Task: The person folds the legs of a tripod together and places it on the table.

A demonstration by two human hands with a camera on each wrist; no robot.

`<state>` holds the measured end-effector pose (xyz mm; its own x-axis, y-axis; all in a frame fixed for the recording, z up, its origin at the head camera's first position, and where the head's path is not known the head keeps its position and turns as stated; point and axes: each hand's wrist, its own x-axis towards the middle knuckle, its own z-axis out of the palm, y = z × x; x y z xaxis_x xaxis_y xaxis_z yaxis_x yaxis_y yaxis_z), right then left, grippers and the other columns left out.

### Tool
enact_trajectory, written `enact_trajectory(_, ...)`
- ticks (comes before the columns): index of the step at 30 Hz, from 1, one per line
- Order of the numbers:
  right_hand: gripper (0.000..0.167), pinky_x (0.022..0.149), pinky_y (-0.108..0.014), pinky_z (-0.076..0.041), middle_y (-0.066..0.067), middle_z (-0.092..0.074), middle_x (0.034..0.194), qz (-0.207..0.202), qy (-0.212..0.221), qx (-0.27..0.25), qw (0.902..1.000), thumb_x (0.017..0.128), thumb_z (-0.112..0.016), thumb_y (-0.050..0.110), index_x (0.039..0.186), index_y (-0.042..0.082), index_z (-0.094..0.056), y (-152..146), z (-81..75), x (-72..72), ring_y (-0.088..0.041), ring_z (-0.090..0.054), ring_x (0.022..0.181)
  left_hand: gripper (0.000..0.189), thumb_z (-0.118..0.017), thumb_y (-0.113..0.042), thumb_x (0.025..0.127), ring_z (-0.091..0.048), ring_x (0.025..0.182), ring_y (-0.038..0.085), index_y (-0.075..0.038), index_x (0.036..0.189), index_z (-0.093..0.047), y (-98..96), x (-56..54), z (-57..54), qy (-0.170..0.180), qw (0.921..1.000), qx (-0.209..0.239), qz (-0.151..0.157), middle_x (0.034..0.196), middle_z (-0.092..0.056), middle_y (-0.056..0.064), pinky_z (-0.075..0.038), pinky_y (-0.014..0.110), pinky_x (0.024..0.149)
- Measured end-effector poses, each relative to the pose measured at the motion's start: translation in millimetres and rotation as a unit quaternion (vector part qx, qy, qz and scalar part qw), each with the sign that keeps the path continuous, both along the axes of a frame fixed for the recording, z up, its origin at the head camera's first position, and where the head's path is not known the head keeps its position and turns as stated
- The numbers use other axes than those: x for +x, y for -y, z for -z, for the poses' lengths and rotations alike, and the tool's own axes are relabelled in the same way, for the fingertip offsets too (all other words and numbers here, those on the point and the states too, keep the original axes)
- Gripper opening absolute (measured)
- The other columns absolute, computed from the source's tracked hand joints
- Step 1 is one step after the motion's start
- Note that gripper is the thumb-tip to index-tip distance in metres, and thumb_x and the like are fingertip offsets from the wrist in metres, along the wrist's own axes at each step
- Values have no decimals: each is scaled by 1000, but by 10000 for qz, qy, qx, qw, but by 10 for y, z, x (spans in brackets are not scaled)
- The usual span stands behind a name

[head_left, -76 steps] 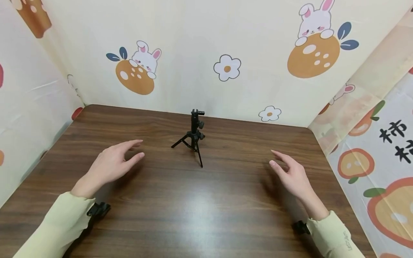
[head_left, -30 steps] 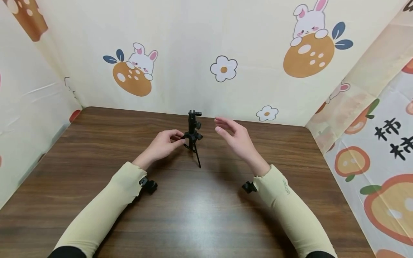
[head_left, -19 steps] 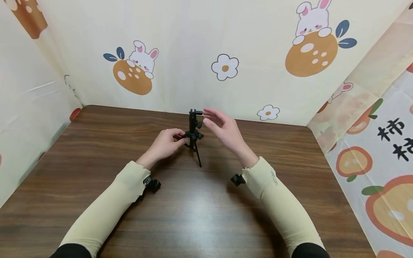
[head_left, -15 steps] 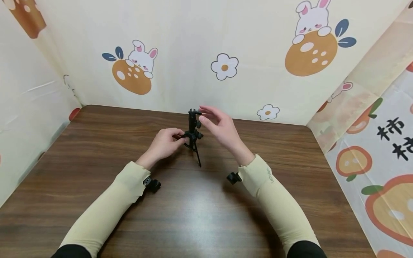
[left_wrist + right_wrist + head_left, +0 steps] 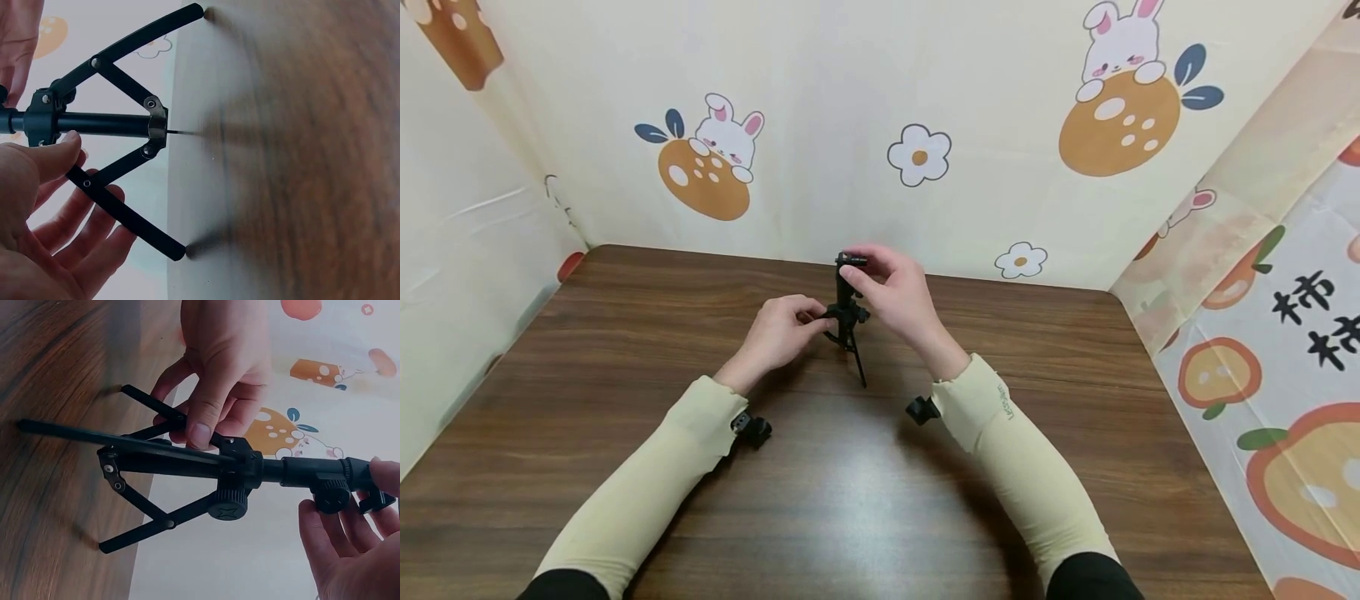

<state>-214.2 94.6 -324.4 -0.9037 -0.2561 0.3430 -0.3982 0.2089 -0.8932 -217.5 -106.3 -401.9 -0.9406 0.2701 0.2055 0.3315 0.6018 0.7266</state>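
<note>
Now right grip (image 5: 895, 292) has moved in from beside the tripod (image 5: 846, 315) and holds its top (image 5: 359, 475), thumb in front, fingers behind. Left grip (image 5: 778, 333) unchanged: pinching a leg (image 5: 137, 225) just under the hub (image 5: 250, 467). Tripod's upright on the table (image 5: 1075, 375), between both grips. So it's two-point held; left likely steadies the base.
</note>
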Motion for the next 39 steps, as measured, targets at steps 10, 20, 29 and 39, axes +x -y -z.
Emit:
enact_trajectory(10, 25, 83, -31, -54, -8, -71, 109, 214, -119, 263, 9994, 94, -70, 12, 119, 9, -71, 47, -2, -24, -13, -68, 96, 11, -77, -23, 90, -63, 81, 19, -12, 91, -77, 6, -36, 3, -65, 9999, 73, 53, 87, -69, 0, -50, 38, 73)
enact_trajectory(20, 24, 85, -31, -54, -5, -71, 109, 278, -26, 75, 9996, 93, -71, 9, 117, 5, -71, 60, 10, -11, -14, -68, 96, 11, -76, -16, 90, -65, 89, 22, -5, 92, -77, -7, -1, 9, 16, 9991, 405, 85, 93, -65, 5, -52, 42, 80)
enact_trajectory(29, 22, 83, -34, -55, -6, -70, 107, 243, 221, 25, 9995, 94, -70, 9, 116, 7, -71, 38, -27, 19, -16, -68, 94, 11, -75, -18, 91, -61, 83, 21, -7, 91, -75, -40, 26, 13, 245, 9983, 536, 6, 90, -67, 3, -47, 38, 72)
enact_trajectory(39, 20, 84, -47, -55, -9, -70, 108, 140, 503, -265, 9983, 94, -68, 7, 115, 7, -70, 33, -33, 42, -19, -70, 96, 10, -74, -17, 92, -58, 82, 21, -7, 90, -71, -95, 69, -14, 414, 9974, 591, -71, 91, -65, 5, -45, 36, 71)
